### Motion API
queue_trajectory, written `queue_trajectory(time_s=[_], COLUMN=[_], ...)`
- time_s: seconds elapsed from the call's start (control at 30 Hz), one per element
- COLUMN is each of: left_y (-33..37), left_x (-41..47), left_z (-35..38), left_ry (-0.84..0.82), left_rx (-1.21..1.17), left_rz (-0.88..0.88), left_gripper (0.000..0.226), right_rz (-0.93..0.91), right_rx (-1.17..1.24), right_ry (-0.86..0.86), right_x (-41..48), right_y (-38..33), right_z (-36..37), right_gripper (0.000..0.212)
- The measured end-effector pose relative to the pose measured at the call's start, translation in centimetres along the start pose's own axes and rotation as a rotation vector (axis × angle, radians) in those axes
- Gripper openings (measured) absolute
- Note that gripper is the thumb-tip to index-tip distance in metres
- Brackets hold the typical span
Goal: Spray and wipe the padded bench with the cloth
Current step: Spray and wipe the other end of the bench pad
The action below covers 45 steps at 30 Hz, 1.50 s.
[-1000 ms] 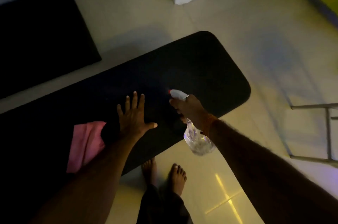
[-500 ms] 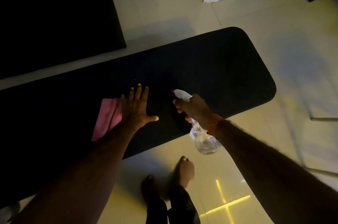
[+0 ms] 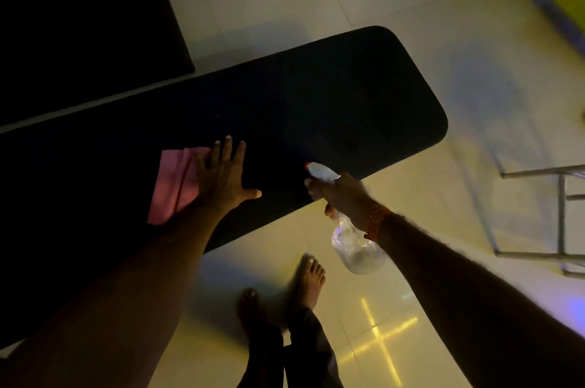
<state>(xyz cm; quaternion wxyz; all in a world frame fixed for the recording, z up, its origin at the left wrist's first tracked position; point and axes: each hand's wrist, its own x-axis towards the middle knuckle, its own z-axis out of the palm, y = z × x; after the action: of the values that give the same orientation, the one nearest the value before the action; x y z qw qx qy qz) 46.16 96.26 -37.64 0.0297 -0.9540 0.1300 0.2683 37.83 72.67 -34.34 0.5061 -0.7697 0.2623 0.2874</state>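
Since half a second ago, both hands have barely moved, and one bare foot has stepped nearer the long black padded desk [image 3: 332, 109]. Left hand [image 3: 221, 178] lies flat on the desk, fingers spread, gripping nothing, its little-finger edge over the flat pink cloth [image 3: 175, 183]. Right hand [image 3: 343, 196], fingers wrapped around a clear plastic spray bottle [image 3: 354, 245], holds it at the desk's near edge, its white red-tipped nozzle over the padding and its body above pale floor tiles [image 3: 411, 39].
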Motion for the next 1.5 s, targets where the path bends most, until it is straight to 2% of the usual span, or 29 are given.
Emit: queue_trajectory(time_s=[0.07,0.1,0.23,0.37,0.43,0.5,0.57,0.63,0.7,0.8,0.9,1.0,1.07,1.23,1.33,1.4,1.5], left_y=[-0.1,-0.2,-1.4,-3.5,-4.3,-5.3,-6.4,-7.4,-8.0,-8.6,-10.1,-12.2,-13.5,-13.7,-12.7,-12.1,-11.4], left_x=[0.0,0.0,-0.3,-0.8,-1.5,-2.1,-2.5,-2.7,-2.6,-2.9,-5.8,-9.9,-12.2,-15.5,-16.5,-16.8,-16.3], left_z=[-0.1,0.0,0.3,0.6,0.9,1.0,1.1,1.3,1.3,1.1,1.5,2.8,3.6,5.0,5.9,6.4,6.1], left_ry=[0.008,0.017,0.052,0.244,0.401,0.523,0.459,0.303,0.235,0.299,0.439,0.449,0.444,0.475,0.512,0.520,0.509], left_rx=[0.015,0.018,-0.046,-0.307,-0.415,-0.455,-0.521,-0.541,-0.607,-0.750,-0.836,-0.995,-1.095,-1.309,-1.429,-1.456,-1.505], left_rz=[0.002,0.006,0.050,0.084,-0.001,-0.207,-0.496,-0.721,-0.766,-0.704,-0.810,-1.009,-1.068,-1.080,-1.056,-1.028,-1.006], left_gripper=[0.124,0.123,0.118,0.095,0.078,0.066,0.069,0.077,0.068,0.042,0.050,0.062,0.057,0.050,0.076,0.084,0.074], right_rz=[0.012,-0.015,-0.135,-0.207,-0.228,-0.290,-0.372,-0.443,-0.482,-0.548,-0.589,-0.650,-0.679,-0.745,-0.798,-0.824,-0.811], right_rx=[0.040,0.042,0.033,0.046,0.124,0.136,0.136,0.173,0.174,0.123,0.037,0.002,-0.018,-0.025,-0.049,-0.105,-0.181], right_ry=[0.028,0.053,0.076,0.092,0.060,0.033,0.016,0.021,0.007,-0.057,-0.129,-0.211,-0.275,-0.389,-0.428,-0.479,-0.523], right_x=[0.7,1.1,2.8,3.6,3.7,3.9,4.7,5.6,6.5,8.0,8.7,8.5,8.0,6.4,5.7,5.4,5.8], right_y=[-1.9,-3.0,-8.0,-11.9,-13.1,-14.6,-15.7,-16.8,-18.1,-19.9,-22.3,-24.5,-25.5,-26.7,-26.7,-26.0,-25.2], right_z=[0.6,0.8,1.8,1.9,1.9,2.6,3.7,5.0,6.5,8.9,11.7,15.5,18.3,24.2,25.5,25.9,25.6], right_gripper=[0.045,0.041,0.045,0.037,0.016,0.018,0.014,0.011,0.030,0.053,0.061,0.063,0.062,0.060,0.063,0.070,0.085])
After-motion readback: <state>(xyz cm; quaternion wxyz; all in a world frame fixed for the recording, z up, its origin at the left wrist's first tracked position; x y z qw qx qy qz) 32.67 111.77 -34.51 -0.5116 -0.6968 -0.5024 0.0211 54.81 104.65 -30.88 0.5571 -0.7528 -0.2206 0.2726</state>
